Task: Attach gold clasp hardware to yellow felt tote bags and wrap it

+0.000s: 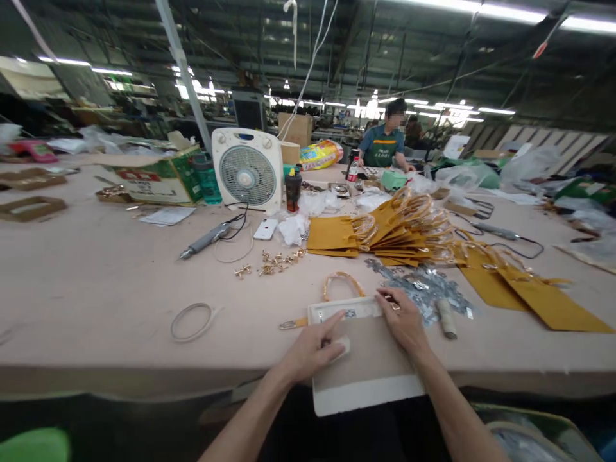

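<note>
A bag panel (370,353), beige-grey with a white border, lies at the table's front edge with its lower part overhanging. From its top rises a plastic-wrapped orange handle (344,282), and an orange strap with a metal buckle (290,324) sticks out left. My left hand (312,350) rests on the panel, its index finger stretched to a small metal plate (351,314) near the upper edge. A small white piece (342,348) shows between its curled fingers and thumb; its kind is unclear. At the upper right corner, my right hand (404,324) grips the panel's edge.
Loose metal plates (428,289) and a short beige cylinder (446,319) lie right. Beyond are stacked ochre bag pieces (337,236), gold fittings (276,260), an electric screwdriver (206,240), a phone (265,229) and a fan (248,170). A coworker (384,144) stands across the table.
</note>
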Tool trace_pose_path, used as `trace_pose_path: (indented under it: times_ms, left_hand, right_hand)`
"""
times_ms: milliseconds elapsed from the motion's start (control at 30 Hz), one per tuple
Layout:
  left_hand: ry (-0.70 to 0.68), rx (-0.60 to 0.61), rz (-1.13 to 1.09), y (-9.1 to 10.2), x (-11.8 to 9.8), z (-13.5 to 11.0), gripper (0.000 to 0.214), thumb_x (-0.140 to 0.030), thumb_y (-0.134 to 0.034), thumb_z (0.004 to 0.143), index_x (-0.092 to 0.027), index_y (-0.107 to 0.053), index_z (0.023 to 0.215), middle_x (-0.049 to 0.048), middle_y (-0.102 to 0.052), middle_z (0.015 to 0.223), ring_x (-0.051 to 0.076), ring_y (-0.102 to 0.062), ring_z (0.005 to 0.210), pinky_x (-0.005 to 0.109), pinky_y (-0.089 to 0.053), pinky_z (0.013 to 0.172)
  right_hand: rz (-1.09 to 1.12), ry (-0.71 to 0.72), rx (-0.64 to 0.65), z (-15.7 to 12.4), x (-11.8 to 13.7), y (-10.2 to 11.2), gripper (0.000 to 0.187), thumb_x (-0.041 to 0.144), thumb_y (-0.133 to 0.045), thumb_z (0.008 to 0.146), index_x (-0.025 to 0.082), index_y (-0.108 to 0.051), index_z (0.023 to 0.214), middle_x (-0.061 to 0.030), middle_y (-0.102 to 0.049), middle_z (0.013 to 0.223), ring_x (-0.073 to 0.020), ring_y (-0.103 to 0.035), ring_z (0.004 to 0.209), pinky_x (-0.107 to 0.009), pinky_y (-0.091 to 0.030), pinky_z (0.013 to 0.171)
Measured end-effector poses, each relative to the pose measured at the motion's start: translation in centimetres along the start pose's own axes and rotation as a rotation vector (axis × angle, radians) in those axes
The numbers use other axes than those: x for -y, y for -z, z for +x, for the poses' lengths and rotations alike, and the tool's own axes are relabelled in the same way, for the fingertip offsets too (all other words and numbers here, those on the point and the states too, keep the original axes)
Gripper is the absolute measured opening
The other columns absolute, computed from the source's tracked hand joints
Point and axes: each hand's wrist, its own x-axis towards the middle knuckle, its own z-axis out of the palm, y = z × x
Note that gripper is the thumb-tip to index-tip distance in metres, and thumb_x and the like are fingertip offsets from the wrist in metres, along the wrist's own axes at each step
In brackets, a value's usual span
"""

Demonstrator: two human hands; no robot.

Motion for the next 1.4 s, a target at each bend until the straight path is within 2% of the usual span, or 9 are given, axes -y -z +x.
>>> trace_pose_path:
  times_ms: [100, 233, 300, 400, 567, 733, 933, 1067, 1400]
  left_hand:
    - [0.015, 0.04, -0.012, 0.2, 0.5, -0.2, 0.092, -0.033, -0.062, 0.089, -0.019, -0.015, 0.166, -0.0051, -0.058, 0.08, 0.014, -0.051, 0.072, 0.025, -0.04, 0.071]
    - [0.003, 0.057, -0.025, 0.3, 0.7, -0.4, 0.093, -0.025, -0.059, 0.084, -0.023, -0.016, 0.166, -0.0063, -0.053, 0.08, 0.014, -0.046, 0.07, 0.025, -0.036, 0.069]
    - [-0.012, 0.052, -0.014, 0.3, 0.7, -0.5, 0.092, -0.021, -0.057, 0.081, -0.022, -0.019, 0.165, -0.0059, -0.053, 0.08, 0.015, -0.047, 0.071, 0.026, -0.037, 0.07]
    - [-0.032, 0.034, 0.022, 0.2, 0.5, -0.5, 0.092, -0.018, -0.054, 0.078, -0.019, -0.022, 0.164, -0.0047, -0.054, 0.079, 0.017, -0.049, 0.072, 0.027, -0.04, 0.073]
    - [-0.016, 0.027, 0.062, 0.0, 0.5, -0.5, 0.091, -0.019, -0.054, 0.076, -0.019, -0.029, 0.163, 0.002, -0.069, 0.096, 0.024, -0.061, 0.089, 0.033, -0.047, 0.086]
    - [-0.044, 0.008, 0.098, 0.0, 0.4, -0.5, 0.079, -0.022, -0.057, 0.079, -0.02, -0.043, 0.156, 0.0099, -0.067, 0.136, 0.03, -0.061, 0.119, 0.039, -0.044, 0.106]
    - [-0.01, 0.03, 0.101, 0.3, -0.1, -0.6, 0.047, -0.032, -0.062, 0.088, -0.019, -0.064, 0.133, 0.0008, -0.073, 0.085, 0.018, -0.063, 0.076, 0.025, -0.046, 0.07]
    - [0.005, -0.009, 0.168, 0.5, -0.4, -0.8, 0.025, -0.038, -0.062, 0.092, -0.018, -0.077, 0.095, 0.0005, -0.073, 0.081, 0.016, -0.062, 0.075, 0.023, -0.042, 0.067]
    - [-0.01, -0.09, 0.173, -0.5, -0.3, -1.0, 0.02, -0.029, -0.059, 0.093, -0.018, -0.074, 0.084, -0.0014, -0.072, 0.08, 0.015, -0.062, 0.079, 0.024, -0.039, 0.072]
  right_hand:
    - [-0.102, 0.172, -0.073, -1.6, 1.9, -0.1, 0.023, 0.039, -0.061, 0.099, 0.024, -0.071, 0.114, -0.0109, -0.07, 0.118, -0.0306, -0.062, 0.118, -0.055, -0.047, 0.107]
    - [-0.194, 0.312, -0.124, -4.3, 4.6, -0.5, 0.023, 0.032, -0.063, 0.097, 0.027, -0.07, 0.119, -0.0122, -0.064, 0.131, -0.0374, -0.046, 0.14, -0.067, -0.032, 0.118]
    - [-0.12, 0.293, -0.017, -5.3, 5.9, -0.7, 0.025, 0.029, -0.062, 0.099, 0.028, -0.068, 0.123, -0.0117, -0.065, 0.131, -0.0347, -0.053, 0.134, -0.062, -0.04, 0.115]
    - [0.045, 0.243, 0.31, -5.8, 7.7, -1.0, 0.028, 0.027, -0.059, 0.102, 0.029, -0.063, 0.129, -0.0101, -0.069, 0.124, -0.0277, -0.065, 0.117, -0.047, -0.055, 0.101]
    - [0.091, 0.218, 0.583, -5.5, 9.6, -1.7, 0.027, 0.021, -0.054, 0.103, 0.03, -0.064, 0.126, -0.0068, -0.071, 0.121, -0.0243, -0.065, 0.115, -0.04, -0.054, 0.101]
    - [0.094, 0.187, 0.604, -5.4, 9.8, -2.0, 0.025, 0.019, -0.056, 0.102, 0.032, -0.069, 0.119, -0.003, -0.073, 0.115, -0.0227, -0.067, 0.109, -0.036, -0.053, 0.097]
    - [0.07, 0.119, 0.535, -5.7, 9.0, -2.1, 0.015, 0.022, -0.058, 0.101, 0.028, -0.071, 0.103, -0.0029, -0.072, 0.099, -0.0227, -0.068, 0.095, -0.034, -0.053, 0.086]
    - [0.108, 0.081, 0.507, -6.0, 8.5, -2.4, 0.013, 0.026, -0.059, 0.101, 0.027, -0.072, 0.1, -0.0024, -0.073, 0.096, -0.0222, -0.069, 0.093, -0.032, -0.052, 0.084]
    - [0.164, 0.064, 0.526, -6.3, 8.0, -2.5, 0.012, 0.027, -0.058, 0.102, 0.026, -0.069, 0.101, -0.0025, -0.071, 0.097, -0.0216, -0.067, 0.094, -0.032, -0.05, 0.086]
